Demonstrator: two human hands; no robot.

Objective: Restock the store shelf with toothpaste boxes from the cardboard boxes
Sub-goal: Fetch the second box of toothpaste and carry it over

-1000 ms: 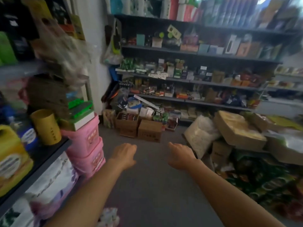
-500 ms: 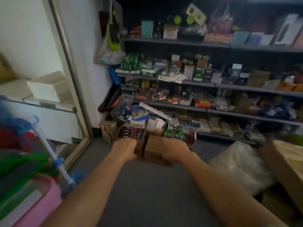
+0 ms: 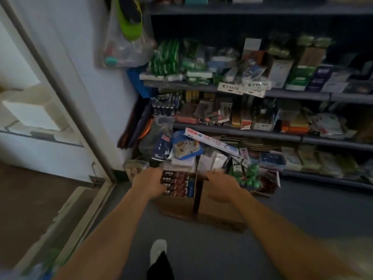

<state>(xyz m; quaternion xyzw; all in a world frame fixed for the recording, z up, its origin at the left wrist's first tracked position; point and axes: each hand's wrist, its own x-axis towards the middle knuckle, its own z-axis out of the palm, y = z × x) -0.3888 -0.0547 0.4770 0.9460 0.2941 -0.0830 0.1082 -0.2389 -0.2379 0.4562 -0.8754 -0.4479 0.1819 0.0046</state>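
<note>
Two cardboard boxes are seen on the floor: an open cardboard box [image 3: 177, 205] at 6 o'clock and a closed cardboard box [image 3: 220, 213] just beside it at 5 o'clock. Two hands are counted, and one white shoe [image 3: 158, 252] at 6 o'clock.

Clear plastic bag [image 3: 125, 45] hangs on white wall [image 3: 80, 57] by the shelving's left end, w/ a lime-green item [image 3: 131, 23] showing at its top & a teal bit [image 3: 111, 61] near the bottom. Blue flat thing [image 3: 137, 81] leans under it; dark folded stuff w/ orange edge [image 3: 139, 130] stands lower down against the wall. Metal door frame [image 3: 60, 93] runs diagonally at left, white boxes [image 3: 34, 112] seen beyond it. Grey floor [image 3: 302, 209] in front. White shoe toe [image 3: 158, 251] & black trouser leg [image 3: 160, 267] at bottom centre. Left bottom corner blurred, can't tell what's there.
</note>
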